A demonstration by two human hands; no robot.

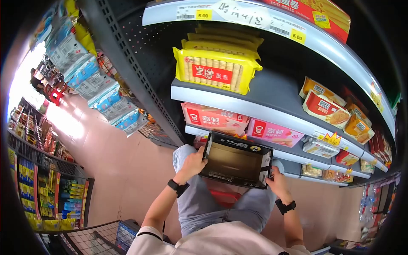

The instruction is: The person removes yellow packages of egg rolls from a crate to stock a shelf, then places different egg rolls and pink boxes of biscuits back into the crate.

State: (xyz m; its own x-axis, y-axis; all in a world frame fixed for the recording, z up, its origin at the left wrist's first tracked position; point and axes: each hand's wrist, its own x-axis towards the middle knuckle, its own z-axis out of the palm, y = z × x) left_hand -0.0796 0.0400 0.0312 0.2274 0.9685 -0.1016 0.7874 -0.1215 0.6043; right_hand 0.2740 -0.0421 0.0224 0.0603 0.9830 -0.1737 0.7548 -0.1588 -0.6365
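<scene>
An open black cardboard box (236,163) with a bare brown inside rests over my lap, its opening facing up toward me. My left hand (192,163) grips its left end, fingers wrapped on the edge. At the other end my right hand (277,182) holds the right side near a white printed panel. Nothing shows inside the box. Just beyond it are pink wafer biscuit packs (216,117) on a lower shelf. Above them, yellow egg roll packs (214,70) stand in a row at the left of the middle shelf.
Red and orange biscuit packs (326,108) lie at the middle shelf's right. Price labels line the upper shelf edge (255,19). Blue and white hanging bags (100,85) are at left. A wire basket (95,238) stands behind me at lower left. A person (38,80) is far down the aisle.
</scene>
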